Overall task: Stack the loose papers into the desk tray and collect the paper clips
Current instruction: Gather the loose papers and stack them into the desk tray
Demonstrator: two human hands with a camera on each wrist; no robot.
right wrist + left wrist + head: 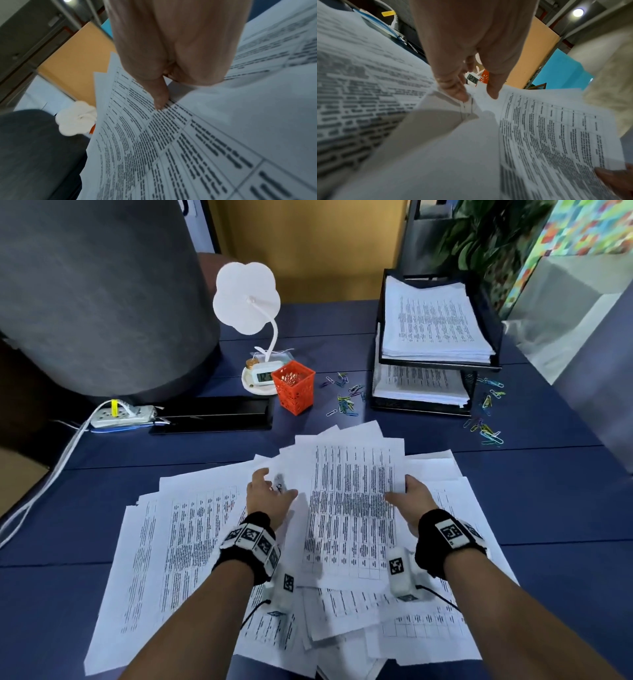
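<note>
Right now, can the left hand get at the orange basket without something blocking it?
Probably not yet. The path over the desk from the left hand to the orange basket looks free, but that hand holds the papers and must release them first.

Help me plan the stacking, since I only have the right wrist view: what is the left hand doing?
Observer: The left hand pinches the left edge of the top sheets.
Operator: Is the tray empty?
Observer: No, the desk tray holds paper stacks on both tiers.
Operator: And the clips?
Observer: The paper clips lie scattered on the desk on both sides of the tray.
</note>
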